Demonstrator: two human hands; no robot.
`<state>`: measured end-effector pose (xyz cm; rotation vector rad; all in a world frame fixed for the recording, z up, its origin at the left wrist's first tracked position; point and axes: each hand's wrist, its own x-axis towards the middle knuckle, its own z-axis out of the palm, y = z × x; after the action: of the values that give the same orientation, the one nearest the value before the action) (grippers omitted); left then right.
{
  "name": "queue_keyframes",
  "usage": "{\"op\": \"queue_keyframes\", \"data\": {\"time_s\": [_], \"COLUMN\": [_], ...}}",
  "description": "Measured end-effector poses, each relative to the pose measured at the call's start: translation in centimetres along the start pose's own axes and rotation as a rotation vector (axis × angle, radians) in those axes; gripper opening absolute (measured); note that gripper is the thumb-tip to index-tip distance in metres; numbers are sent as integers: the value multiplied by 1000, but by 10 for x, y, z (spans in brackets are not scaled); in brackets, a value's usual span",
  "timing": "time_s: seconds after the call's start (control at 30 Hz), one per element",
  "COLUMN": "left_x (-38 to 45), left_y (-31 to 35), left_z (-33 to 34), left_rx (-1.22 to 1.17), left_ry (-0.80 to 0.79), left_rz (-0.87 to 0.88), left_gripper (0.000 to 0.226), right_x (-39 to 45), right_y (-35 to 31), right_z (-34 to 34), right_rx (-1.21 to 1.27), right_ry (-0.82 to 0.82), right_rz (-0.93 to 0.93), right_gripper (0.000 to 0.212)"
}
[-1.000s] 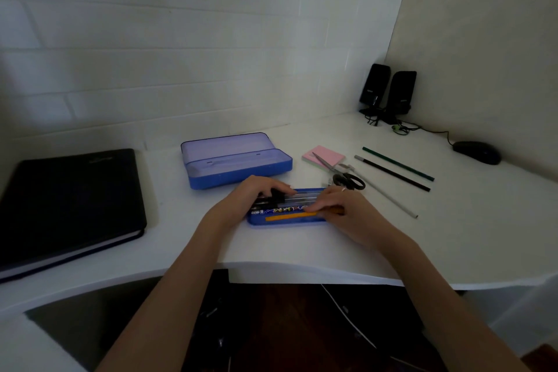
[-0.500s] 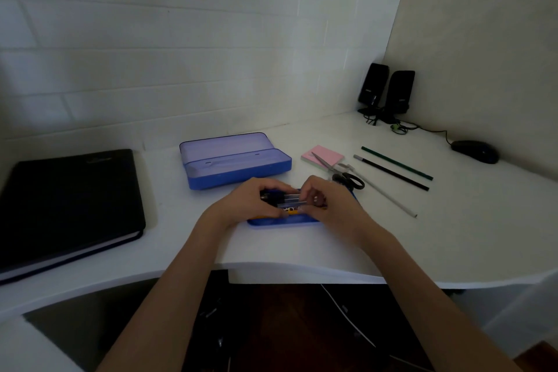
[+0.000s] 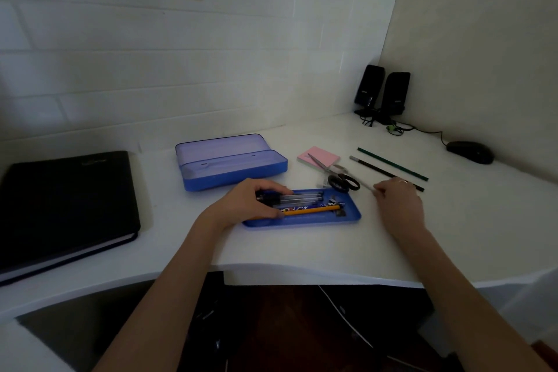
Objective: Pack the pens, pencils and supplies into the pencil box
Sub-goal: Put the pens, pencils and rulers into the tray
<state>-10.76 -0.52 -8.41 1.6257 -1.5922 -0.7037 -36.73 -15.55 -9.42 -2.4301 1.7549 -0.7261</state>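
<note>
A shallow blue tray (image 3: 302, 223) lies in front of me with clear pens (image 3: 302, 199) and a yellow pencil (image 3: 311, 210) in it. My left hand (image 3: 244, 202) grips the pens at the tray's left end, thumb by the yellow pencil. Behind it the blue pencil box (image 3: 235, 174) stands open. To the right of the tray, my right hand (image 3: 398, 205) has its fingertips closed on a white pencil (image 3: 367, 185), mostly hidden under the hand. Scissors (image 3: 344, 182), a pink pad (image 3: 320, 155), a black pencil (image 3: 377, 168) and a green pencil (image 3: 392, 164) lie beyond.
A thick black notebook (image 3: 66, 202) fills the desk's left side. Two black speakers (image 3: 383, 90) stand in the far corner, with a black mouse (image 3: 469, 151) and its cable to their right. The white desk edge curves just below the tray.
My right hand has left the tray and moved right to the white pencil. The pens in the tray are uncovered now. My left hand stays on the pens' left ends.
</note>
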Motion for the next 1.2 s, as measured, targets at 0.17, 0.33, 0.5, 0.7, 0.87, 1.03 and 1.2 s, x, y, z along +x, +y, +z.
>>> {"op": "queue_keyframes", "data": {"time_s": [0.17,0.33,0.5,0.7,0.87,1.03,1.2], "left_x": [1,0,-1,-1,-1,-1,-2], "left_y": [0,-1,1,0,1,2,4], "left_z": [1,0,1,-1,-2,-2,-2], "left_rx": [-6,6,5,-15,-25,-78,-84], "left_ry": [16,17,21,11,2,3,0], "left_rz": [11,12,25,37,25,8,1], "left_gripper": [49,49,47,49,48,41,43], "right_x": [-6,-14,-30,-44,-42,-43,-43], "right_y": [-4,-10,-26,-48,-57,-72,-91], "right_z": [-2,-7,-11,-31,-27,-11,-6], "right_rx": [48,231,444,602,544,533,548], "right_ry": [113,154,-1,-242,-372,-332,-384], "right_rz": [7,-191,-395,-436,-486,-528,-487], "right_gripper": [25,22,25,23,16,12,11]}}
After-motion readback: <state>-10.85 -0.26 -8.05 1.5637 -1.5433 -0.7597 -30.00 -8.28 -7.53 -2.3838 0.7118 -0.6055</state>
